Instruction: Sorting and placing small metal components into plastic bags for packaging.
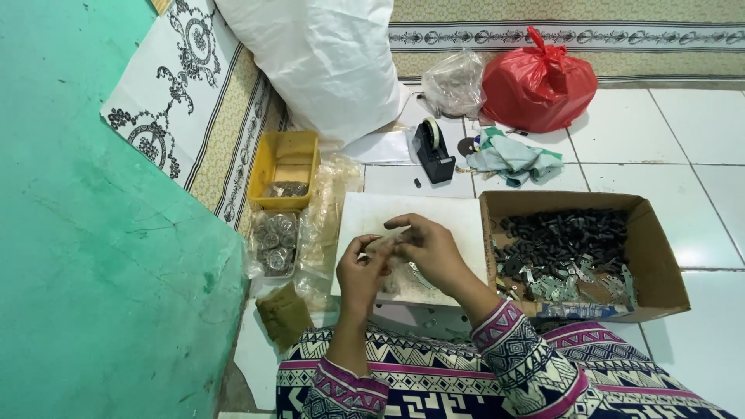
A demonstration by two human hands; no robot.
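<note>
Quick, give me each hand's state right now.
Left hand: fingers pinched on a small clear bag.
Right hand: pinching the same bag from the other side.

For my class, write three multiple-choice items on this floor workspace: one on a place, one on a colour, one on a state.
1. Where is the cardboard box?
A. right of the white board
B. left of it
C. on it

2. The knotted plastic bag is:
A. blue
B. red
C. black

3. The hands are:
A. apart on the floor
B. together over the board, pinching a small piece
C. inside the yellow tray

Key: 1 A, box beside the board's right edge. 2 B, plainly red. 3 B, left hand and right hand meet there.
</note>
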